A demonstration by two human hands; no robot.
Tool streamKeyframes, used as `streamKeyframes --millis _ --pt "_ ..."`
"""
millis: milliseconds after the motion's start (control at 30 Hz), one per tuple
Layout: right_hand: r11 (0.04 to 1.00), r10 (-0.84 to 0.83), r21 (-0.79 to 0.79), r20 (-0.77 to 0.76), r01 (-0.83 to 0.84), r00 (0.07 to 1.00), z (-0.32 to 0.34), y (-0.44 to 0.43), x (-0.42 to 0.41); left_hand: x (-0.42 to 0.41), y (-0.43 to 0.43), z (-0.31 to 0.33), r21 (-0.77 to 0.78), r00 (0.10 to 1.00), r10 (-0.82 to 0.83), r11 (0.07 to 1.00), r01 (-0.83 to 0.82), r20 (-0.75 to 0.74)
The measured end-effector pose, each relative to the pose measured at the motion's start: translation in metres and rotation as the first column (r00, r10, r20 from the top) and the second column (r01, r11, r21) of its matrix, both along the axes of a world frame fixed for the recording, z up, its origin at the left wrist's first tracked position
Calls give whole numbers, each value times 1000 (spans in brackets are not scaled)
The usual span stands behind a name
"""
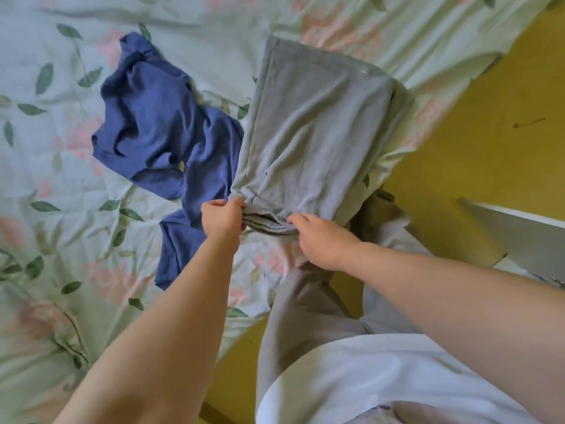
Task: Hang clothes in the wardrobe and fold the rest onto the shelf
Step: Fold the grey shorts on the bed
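Evidently soft and limp, the grey trousers (315,133), beside the blue shirt (159,123), handle best by the ribbed waistband (269,225), which left hand (221,217) and right hand (319,241) both pinch.

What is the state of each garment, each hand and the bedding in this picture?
Grey soft-fabric trousers: spread flat over the bed's corner, waistband held by both hands.
Dark blue fabric shirt: crumpled, unfolded, lying on the sheet beside the trousers.
Left hand: fingers pinch the waistband.
Right hand: fingers curled on the waistband.
Pale green floral bed sheet: spread out, wrinkled.
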State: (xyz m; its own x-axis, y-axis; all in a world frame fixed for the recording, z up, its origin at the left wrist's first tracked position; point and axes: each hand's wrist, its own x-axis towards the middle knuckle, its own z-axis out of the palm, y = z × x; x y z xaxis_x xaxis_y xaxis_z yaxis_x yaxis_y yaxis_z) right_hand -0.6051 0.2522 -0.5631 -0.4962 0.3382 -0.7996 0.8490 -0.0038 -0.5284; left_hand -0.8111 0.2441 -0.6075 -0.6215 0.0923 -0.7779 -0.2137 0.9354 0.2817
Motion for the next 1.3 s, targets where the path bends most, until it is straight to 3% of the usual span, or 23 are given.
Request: streamKeyframes --millis 133,267,367,467,567,633,700,767,833,867,900,1067,1167,1300 --pt "941 -323 72 -96 330 942 5 62 27 26 85 30 96 916 -320 932 350 -240" --pt "824 -512 190 -152 534 845 -8 140 64 63 186 28 85 822 -505 836 541 -264" --pt "755 -586 223 -193 617 787 -35 198 87 85 252 8 48 792 -564 807 589 -235" --pt "720 -616 246 -204 649 761 -71 243 103 100 303 -22 36 828 -528 839 543 -188" --pt "749 -593 251 -157 613 790 -105 267 114 112 325 -50 74 882 -460 880 468 -101" --pt "787 -557 252 -100 563 824 -122 275 119 120 329 -61 29 820 -555 825 564 -140" --pt "828 -483 310 -32 468 875 -133 280 122 121 331 -69 -52 602 -759 630 775 -248" --pt "860 -386 391 81 327 919 -135 286 126 121 333 -68 -184 211 -931 273 944 -298" --pt "901 -330 339 131 270 935 -130 297 129 125 334 -63 -290 -227 -947 -156 944 -228" --pt "925 -307 272 122 266 944 -128 303 129 128 335 -61 -309 -377 -911 -315 898 -166" --pt "946 -283 194 110 259 953 -127 308 127 130 336 -62 -313 -462 -881 -412 856 -104" --pt "992 -128 25 197 126 972 -123 316 123 145 359 -57 -305 -550 -806 -592 746 219" --pt "981 -179 -45 165 189 970 -126 314 134 158 365 -56 -260 -586 -719 -688 678 373" --pt "967 -252 -26 36 253 967 -127 305 140 160 361 -56 -266 -686 -653 -757 596 321"
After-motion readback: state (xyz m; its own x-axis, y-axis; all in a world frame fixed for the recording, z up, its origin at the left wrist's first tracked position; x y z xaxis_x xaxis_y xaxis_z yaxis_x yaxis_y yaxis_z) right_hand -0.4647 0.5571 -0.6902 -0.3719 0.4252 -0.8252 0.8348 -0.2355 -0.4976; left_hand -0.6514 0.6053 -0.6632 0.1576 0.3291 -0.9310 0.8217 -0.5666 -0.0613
